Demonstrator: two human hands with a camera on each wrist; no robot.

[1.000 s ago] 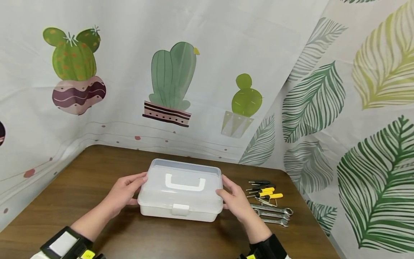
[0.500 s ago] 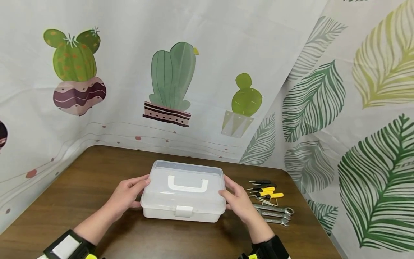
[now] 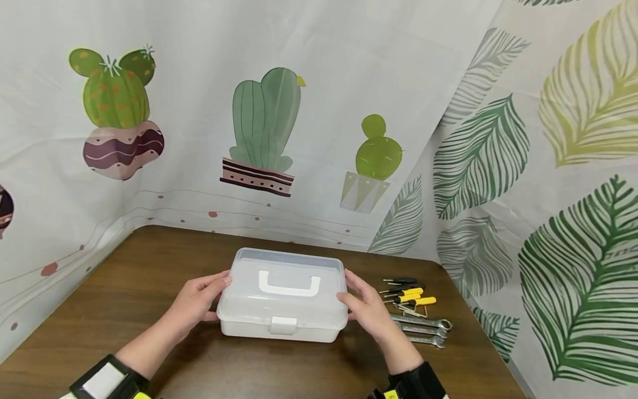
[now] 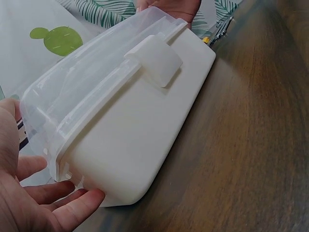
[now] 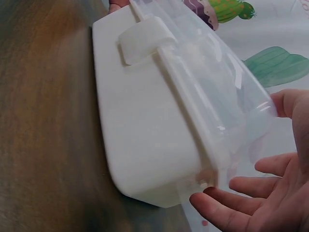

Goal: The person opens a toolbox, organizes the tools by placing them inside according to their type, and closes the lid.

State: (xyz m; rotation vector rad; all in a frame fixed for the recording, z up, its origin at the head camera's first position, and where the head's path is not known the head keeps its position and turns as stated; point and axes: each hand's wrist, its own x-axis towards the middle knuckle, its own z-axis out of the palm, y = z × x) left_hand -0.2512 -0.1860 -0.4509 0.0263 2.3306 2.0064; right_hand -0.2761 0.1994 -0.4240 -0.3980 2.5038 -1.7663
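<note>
A white plastic storage box (image 3: pixel 254 327) with a translucent lid (image 3: pixel 294 263) stands on the brown table, its lid down. On the lid lies a white carrying handle (image 3: pixel 290 289), folded flat, and a white latch (image 3: pixel 283 325) sits at the front middle. My left hand (image 3: pixel 196 299) holds the box's left end, thumb on the lid and fingers (image 4: pixel 79 208) around the lower corner. At the opposite end my right hand (image 3: pixel 369 310) holds it likewise, its thumb on the lid and its fingers (image 5: pixel 219 205) by the rim.
Right of the box lie yellow-handled screwdrivers (image 3: pixel 411 292), black-handled screwdrivers (image 3: pixel 400 281), small hex keys (image 3: pixel 411 311) and several metal wrenches (image 3: pixel 423 331). Printed cloth (image 3: pixel 319 233) hangs behind the table and along its right side.
Both hands and the box have shifted slightly to the right and toward me from one second ago. In the last half second they hardly move.
</note>
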